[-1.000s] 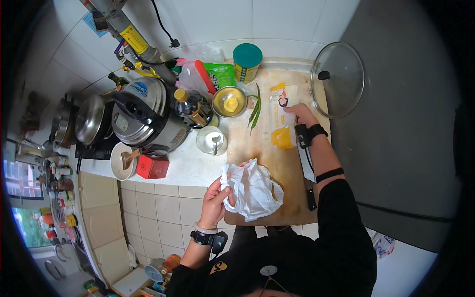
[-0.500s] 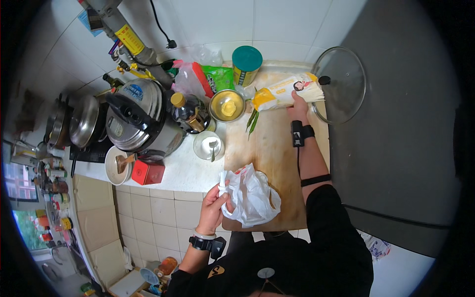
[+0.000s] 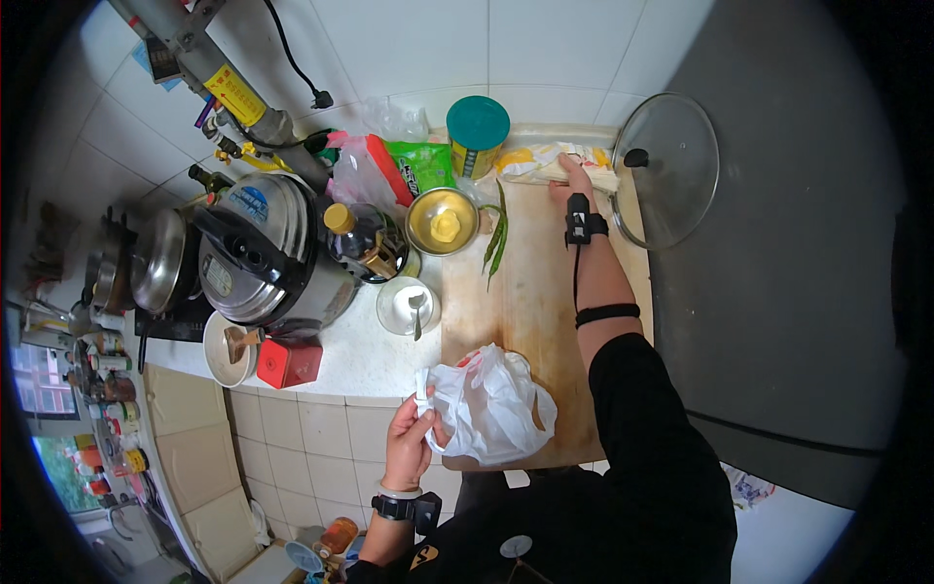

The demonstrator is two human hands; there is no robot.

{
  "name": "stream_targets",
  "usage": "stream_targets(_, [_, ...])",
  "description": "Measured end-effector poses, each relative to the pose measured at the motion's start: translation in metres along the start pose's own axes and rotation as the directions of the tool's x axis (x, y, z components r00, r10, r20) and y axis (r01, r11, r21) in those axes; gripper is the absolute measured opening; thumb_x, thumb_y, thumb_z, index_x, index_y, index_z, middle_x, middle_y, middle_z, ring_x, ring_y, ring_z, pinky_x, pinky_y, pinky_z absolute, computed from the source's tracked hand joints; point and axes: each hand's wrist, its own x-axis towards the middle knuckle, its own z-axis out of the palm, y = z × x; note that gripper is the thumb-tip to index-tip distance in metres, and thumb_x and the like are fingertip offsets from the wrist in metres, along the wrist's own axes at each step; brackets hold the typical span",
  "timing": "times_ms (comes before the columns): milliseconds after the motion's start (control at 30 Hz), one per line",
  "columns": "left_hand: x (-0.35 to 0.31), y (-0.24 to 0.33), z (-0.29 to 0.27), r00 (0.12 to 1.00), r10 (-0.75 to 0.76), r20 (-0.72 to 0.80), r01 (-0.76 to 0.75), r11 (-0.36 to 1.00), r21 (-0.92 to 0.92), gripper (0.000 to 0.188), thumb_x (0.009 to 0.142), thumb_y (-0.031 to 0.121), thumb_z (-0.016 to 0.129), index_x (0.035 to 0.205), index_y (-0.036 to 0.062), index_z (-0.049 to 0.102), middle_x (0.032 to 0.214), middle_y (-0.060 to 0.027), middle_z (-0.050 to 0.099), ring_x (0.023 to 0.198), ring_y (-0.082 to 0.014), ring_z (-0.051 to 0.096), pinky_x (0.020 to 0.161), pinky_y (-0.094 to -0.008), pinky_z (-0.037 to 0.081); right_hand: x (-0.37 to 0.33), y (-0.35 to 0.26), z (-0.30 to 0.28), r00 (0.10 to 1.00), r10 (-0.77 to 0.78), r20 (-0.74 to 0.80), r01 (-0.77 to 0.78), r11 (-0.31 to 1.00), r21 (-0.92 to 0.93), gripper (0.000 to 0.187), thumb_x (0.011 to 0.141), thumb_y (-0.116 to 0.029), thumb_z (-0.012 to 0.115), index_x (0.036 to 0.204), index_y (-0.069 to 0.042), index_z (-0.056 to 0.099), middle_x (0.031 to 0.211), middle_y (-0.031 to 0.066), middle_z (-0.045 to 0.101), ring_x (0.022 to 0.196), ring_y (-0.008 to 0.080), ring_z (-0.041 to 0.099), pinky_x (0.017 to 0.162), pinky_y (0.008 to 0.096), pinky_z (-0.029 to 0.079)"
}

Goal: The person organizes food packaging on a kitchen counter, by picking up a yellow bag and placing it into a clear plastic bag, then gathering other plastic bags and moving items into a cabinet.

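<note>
1. rectangular pale wooden cutting board (image 3: 501, 307): open stretch between near and far edges — round clear-glass lid (image 3: 676, 180) beside its right edge.
2. right hand (image 3: 574, 183) grips an elongated yellow-and-white package (image 3: 522, 165) along the far edge.
3. left hand (image 3: 409, 438) — pinching a crumpled white plastic bag (image 3: 486, 409) at the near edge.

A kitchen (a household one, by its modest scale): a pressure cooker (image 3: 251, 255) stands on the white counter (image 3: 356, 341), a metal pan (image 3: 159, 255) to its left. Jars (image 3: 119, 412) line the left side near pale cabinets (image 3: 190, 428); a wooden chopping board (image 3: 511, 316) lies before the tiled far wall (image 3: 545, 44).
</note>
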Motion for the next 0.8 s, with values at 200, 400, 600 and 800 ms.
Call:
stream_targets(200, [0.004,-0.004,-0.002,0.999,0.008,0.043,-0.007,0.999,-0.031,0.036,0.088,0.001,0.048,0.124,0.002,0.048,0.07,-0.0027,0.051,0.054,-0.0087,0.047,0.051,-0.0199,0.039,-0.003,0.018,-0.014,0.979,0.198,-0.05,-0.204,0.959,-0.195,0.033,0.081,0.011,0.052,0.112,0.0,0.05,0.111,0.0128,0.053,0.103,0.0259,0.054,0.089,0.0352,0.049])
stream_targets(400, [0.002,-0.003,0.003,0.996,0.017,0.088,-0.019,1.0,0.017,0.035,0.089,0.003,0.048,0.123,0.0005,0.047,0.07,-0.0032,0.051,0.053,-0.0103,0.047,0.051,-0.0213,0.039,0.035,0.019,-0.045,0.984,0.021,0.179,0.017,0.979,-0.205,0.027,0.082,0.011,0.052,0.108,0.004,0.049,0.104,0.013,0.054,0.095,0.0262,0.056,0.087,0.0373,0.051])
stream_targets(600, [-0.004,-0.003,0.0,0.995,0.054,0.084,-0.054,0.998,0.007,0.035,0.089,0.005,0.048,0.124,-0.0004,0.046,0.064,-0.004,0.05,0.052,-0.0114,0.047,0.051,-0.0219,0.038,-0.08,0.017,-0.007,0.954,0.272,0.128,-0.067,0.607,-0.792,0.045,0.078,-0.028,0.071,0.107,0.0,0.05,0.092,0.013,0.057,0.07,0.0249,0.061,0.059,0.0314,0.052])
stream_targets(800, [-0.009,-0.001,0.001,0.994,0.054,0.099,-0.055,0.998,0.005,0.035,0.089,0.005,0.047,0.124,-0.001,0.046,0.061,-0.0041,0.049,0.051,-0.0117,0.046,0.05,-0.0221,0.037,-0.108,0.02,0.095,0.478,-0.21,0.853,0.82,-0.242,-0.519,0.105,0.055,-0.039,0.083,0.137,-0.007,0.026,0.13,0.0242,0.034,0.122,0.0381,0.032,0.099,0.0474,0.032])
